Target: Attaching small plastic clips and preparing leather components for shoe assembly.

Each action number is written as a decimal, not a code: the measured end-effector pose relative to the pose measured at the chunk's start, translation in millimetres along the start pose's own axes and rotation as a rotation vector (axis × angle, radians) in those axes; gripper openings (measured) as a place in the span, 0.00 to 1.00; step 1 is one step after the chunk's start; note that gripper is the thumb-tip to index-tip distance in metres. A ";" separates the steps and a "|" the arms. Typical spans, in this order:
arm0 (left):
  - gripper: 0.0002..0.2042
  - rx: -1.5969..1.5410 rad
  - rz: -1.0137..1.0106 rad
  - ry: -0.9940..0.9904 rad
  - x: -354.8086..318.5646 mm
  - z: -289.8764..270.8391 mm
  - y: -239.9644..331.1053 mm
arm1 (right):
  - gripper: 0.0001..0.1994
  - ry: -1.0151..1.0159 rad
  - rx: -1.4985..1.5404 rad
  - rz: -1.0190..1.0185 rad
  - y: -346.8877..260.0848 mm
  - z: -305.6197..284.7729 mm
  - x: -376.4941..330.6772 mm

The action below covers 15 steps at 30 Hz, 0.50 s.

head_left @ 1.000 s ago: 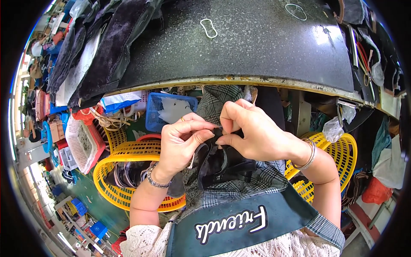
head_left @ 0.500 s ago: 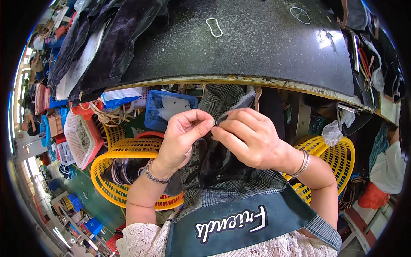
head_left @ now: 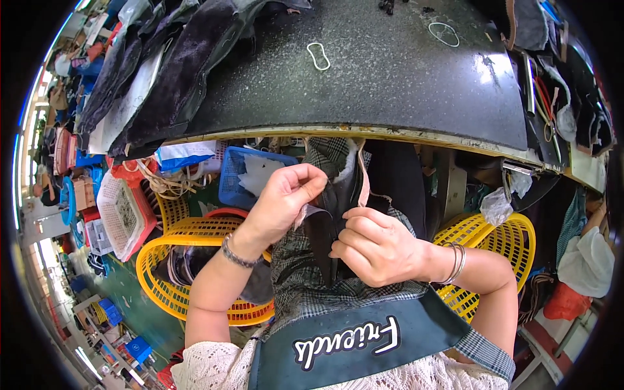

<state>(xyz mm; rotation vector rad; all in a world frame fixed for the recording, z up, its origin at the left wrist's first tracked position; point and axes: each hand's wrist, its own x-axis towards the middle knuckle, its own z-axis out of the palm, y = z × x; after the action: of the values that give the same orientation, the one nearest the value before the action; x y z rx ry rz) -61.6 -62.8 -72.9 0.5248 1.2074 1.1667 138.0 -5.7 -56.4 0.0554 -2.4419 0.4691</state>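
Over my lap, my left hand [head_left: 289, 198] is closed, thumb and forefinger pinched together. A black leather piece [head_left: 320, 240] with a pale edge runs from beneath it toward my right hand. Anything small between those fingertips is too fine to see. My right hand [head_left: 377, 247] sits lower and a little apart, its curled fingers closed at the piece's right edge. Above the right hand a narrow pinkish-tan strip [head_left: 364, 179] stands up toward the table. A checked apron [head_left: 299, 279] with a dark green band lies under both hands.
A black worktable [head_left: 364, 84] spans the far side, with dark fuzzy material [head_left: 201, 65] at left and a white rubber band [head_left: 318, 56] on top. Yellow baskets [head_left: 153, 273] flank me. A blue basket [head_left: 227, 175] stands beneath the table edge. Scissors [head_left: 547, 130] hang at right.
My hands have drawn apart from touching fingertips; the right moved down toward me. The black piece now shows stretched between them, and the pinkish-tan strip is more exposed.
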 end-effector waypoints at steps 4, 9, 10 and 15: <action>0.17 0.204 -0.317 -0.254 9.8 -3.5 21.2 | 0.10 -0.050 -0.013 -0.014 -0.8 -6.9 3.2; 0.24 0.471 -0.662 -0.601 -18.9 26.4 87.9 | 0.09 -0.035 -0.050 -0.037 -22.3 -60.6 26.1; 0.26 0.533 -0.808 -0.503 -27.3 49.9 121.9 | 0.09 0.017 -0.107 0.004 -26.0 -75.2 32.0; 0.38 1.170 0.837 0.226 -88.3 68.3 111.6 | 0.15 -0.003 -0.149 0.082 -18.9 -130.2 81.1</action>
<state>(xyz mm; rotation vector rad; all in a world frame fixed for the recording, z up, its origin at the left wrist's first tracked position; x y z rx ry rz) -37.9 -83.4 81.8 1.9536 1.9061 1.0813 153.5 27.7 93.6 -0.1074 -2.4821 0.3210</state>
